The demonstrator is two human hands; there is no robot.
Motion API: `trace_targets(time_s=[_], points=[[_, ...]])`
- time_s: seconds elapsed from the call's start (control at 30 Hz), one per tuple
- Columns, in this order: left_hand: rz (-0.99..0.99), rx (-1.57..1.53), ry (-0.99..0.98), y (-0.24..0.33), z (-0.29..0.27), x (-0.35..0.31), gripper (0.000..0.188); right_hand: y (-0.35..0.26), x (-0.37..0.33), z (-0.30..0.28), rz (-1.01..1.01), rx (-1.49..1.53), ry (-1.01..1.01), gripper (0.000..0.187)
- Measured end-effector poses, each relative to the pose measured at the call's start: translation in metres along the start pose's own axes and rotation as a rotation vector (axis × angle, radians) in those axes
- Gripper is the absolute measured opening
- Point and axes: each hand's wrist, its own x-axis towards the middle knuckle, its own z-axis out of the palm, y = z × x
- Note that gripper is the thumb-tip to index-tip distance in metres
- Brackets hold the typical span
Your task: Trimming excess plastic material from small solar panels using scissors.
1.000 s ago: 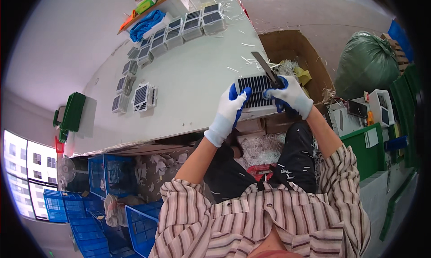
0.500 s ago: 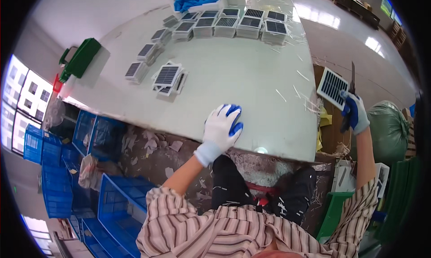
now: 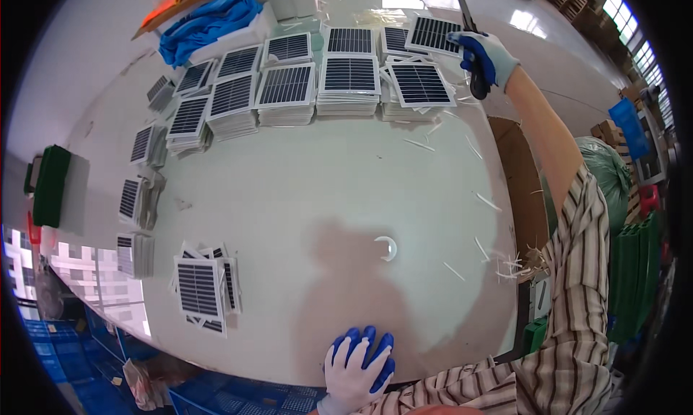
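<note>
In a white and blue glove, my right hand is closed around a dark-handled knife, its blade pointing up and away. The same hand also grips one edge of a small white-framed solar panel. That panel is over the far right stacks, beside a stack topped by a solar panel; whether it touches the stack behind is unclear. My left hand, gloved alike, rests with fingers spread on the near edge of the pale table. A loose pile of panels lies to its left.
Several panel stacks curve along the table's far and left sides. White offcut strips litter the right side. A cardboard box stands beyond the right edge. Blue cloth lies at the back left, a green case at far left.
My right hand has carried the panel and knife from beside the table to the far right stacks. The view has shifted forward; my left hand stays at the table's near edge.
</note>
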Motion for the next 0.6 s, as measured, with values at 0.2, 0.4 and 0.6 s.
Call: trace_targets(time_s=[0.2, 0.4, 0.6], points=[[-0.034, -0.031, -0.063, -0.013, 0.018, -0.018, 0.042, 0.005, 0.04, 0.019, 0.087, -0.238, -0.029, 0.021], [-0.045, -0.011, -0.081, -0.012, 0.018, -0.023, 0.044, 0.009, 0.06, 0.034, 0.057, -0.338, 0.007, 0.02], [-0.04, -0.013, -0.1, -0.011, 0.016, -0.022, 0.045, -0.012, 0.037, 0.036, -0.066, -0.665, 0.196, 0.025]])
